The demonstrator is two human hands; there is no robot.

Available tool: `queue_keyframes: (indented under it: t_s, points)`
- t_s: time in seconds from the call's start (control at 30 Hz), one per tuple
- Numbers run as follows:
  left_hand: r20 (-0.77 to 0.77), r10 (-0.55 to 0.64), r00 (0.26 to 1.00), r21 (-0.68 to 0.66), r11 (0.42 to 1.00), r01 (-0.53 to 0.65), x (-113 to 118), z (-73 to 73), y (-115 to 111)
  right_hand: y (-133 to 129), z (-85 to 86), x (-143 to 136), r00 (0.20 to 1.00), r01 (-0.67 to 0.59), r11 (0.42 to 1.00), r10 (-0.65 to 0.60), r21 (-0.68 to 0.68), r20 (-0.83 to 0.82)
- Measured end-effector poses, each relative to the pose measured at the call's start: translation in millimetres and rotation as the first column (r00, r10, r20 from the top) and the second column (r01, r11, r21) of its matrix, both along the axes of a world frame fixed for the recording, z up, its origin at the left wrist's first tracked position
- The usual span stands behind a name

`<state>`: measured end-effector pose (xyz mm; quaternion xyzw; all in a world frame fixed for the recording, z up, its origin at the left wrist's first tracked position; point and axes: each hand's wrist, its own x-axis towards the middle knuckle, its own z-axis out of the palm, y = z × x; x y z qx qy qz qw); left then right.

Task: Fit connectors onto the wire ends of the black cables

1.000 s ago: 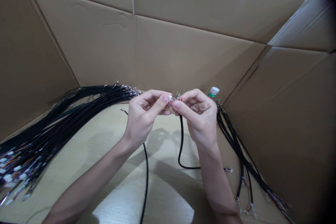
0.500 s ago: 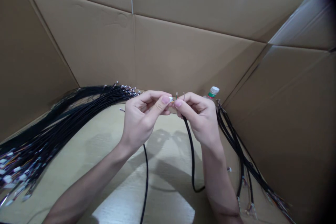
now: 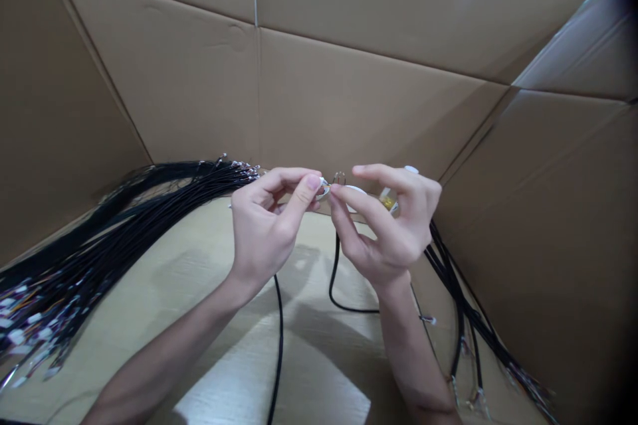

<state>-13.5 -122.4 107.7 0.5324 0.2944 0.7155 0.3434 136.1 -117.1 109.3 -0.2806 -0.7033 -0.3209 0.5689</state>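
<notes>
My left hand [image 3: 272, 219] is closed, with thumb and fingertips pinching a small white connector [image 3: 322, 182]. Facing it, my right hand [image 3: 386, 219] has thumb and index finger pinched at a thin wire [image 3: 329, 186] beside the connector; its other fingers are raised. Several loose thin wire ends [image 3: 339, 177] stick up just behind those fingertips. Below them a black cable [image 3: 336, 252] hangs down and bends right behind my right wrist. Another stretch of black cable [image 3: 279, 345] runs from under my left hand towards the front. Whether the wire sits inside the connector is too small to tell.
On the left lies a large bundle of black cables [image 3: 149, 219] with white connectors at its ends. More black cables [image 3: 463, 305] lie at the right. A bottle's white cap [image 3: 411, 170] shows behind my right hand. Cardboard walls [image 3: 379, 106] enclose the wooden table [image 3: 209, 319].
My right hand has turned and lifted its outer fingers, shifting its grip to a thin wire by the connector. The hanging cable has swung left. My left hand stays nearly in place.
</notes>
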Motion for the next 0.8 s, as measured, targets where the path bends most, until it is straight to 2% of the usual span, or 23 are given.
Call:
queue_keyframes:
  t_s: [0.23, 0.4, 0.47, 0.6, 0.8]
  points:
    - [-0.039, 0.044, 0.998, 0.028, 0.999, -0.043, 0, -1.9, -1, -5, 4.8, 0, 0.999, 0.045, 0.995, -0.047, -0.087, -0.014]
    - [-0.136, 0.119, 0.984, 0.07, 0.991, -0.11, 1, -5.6, 0, -9, 7.0, 2, 1.0, -0.009, 0.979, 0.003, -0.205, -0.029]
    - [-0.167, 0.111, 0.98, 0.089, 0.991, -0.097, 1, -6.5, 1, -9, 8.0, 5, 0.995, -0.08, 0.951, 0.061, -0.298, -0.073]
    - [-0.229, 0.085, 0.97, 0.113, 0.992, -0.06, -1, -5.7, 3, -9, 10.9, 12, 0.977, -0.208, 0.856, 0.159, -0.472, -0.142]
    - [-0.261, 0.037, 0.965, 0.064, 0.998, -0.02, -5, -1.2, 3, -6, 12.0, 14, 0.982, -0.187, 0.849, 0.176, -0.494, -0.069]
